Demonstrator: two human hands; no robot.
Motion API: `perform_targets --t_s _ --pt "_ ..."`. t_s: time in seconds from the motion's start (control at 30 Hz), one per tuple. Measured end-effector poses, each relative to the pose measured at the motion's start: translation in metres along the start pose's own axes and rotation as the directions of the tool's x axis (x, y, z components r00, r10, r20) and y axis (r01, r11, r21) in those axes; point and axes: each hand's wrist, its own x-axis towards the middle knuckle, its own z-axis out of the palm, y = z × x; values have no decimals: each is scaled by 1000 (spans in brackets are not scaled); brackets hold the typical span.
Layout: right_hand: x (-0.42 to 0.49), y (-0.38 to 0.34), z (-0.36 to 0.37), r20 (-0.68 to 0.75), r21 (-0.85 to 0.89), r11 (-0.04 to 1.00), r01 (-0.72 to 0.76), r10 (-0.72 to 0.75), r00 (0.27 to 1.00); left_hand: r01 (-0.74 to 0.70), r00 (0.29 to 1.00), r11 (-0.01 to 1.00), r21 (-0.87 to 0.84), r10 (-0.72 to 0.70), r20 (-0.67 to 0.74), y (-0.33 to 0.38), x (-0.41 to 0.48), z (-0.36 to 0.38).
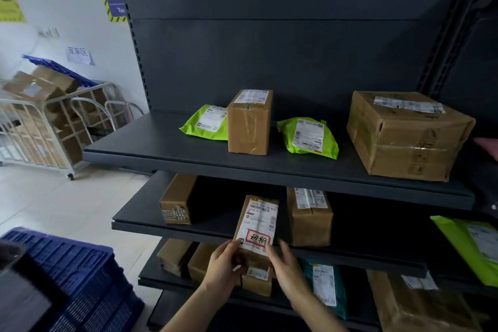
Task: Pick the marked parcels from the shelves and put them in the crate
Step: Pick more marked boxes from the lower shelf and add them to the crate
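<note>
Clamping my left hand [223, 264] on the marked parcel [257, 219] at 7 o'clock. My right hand [287, 267] is touching it, fingers straight, at 5 o'clock.

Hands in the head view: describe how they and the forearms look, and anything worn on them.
The left hand and the right hand are bare, with no gloves. No ring, watch or bracelet shows on either. The left forearm and the right forearm are uncovered down to the lower edge of the frame, so no sleeve is in view. No markings show on them.
</note>
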Motion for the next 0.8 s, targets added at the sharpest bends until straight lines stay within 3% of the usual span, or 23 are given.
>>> perform_targets --t_s 0.17,0.27,0.37,0.47,0.63,0.8 --pt "6 -6 22 21 121 992 -38 36 999 27 999 997 69 -25 -29 5 4 -28" --pt "16 -8 34 -2 155 987 -36 36 999 -81 986 939 335 126 -114 22 16 -47" --pt "33 -13 47 -9 220 973 -65 69 998 -151 900 717 681 384 -205 54 36 -67" --pt "51 -18 63 3 333 937 -107 113 994 -121 827 486 865 532 -183 92 59 -86" --pt "72 -19 86 -54 406 905 -126 161 986 2 847 151 989 525 -82 130 114 -105" --pt "79 -21 95 -114 419 902 -107 169 979 38 898 52 998 436 -57 135 149 -103"
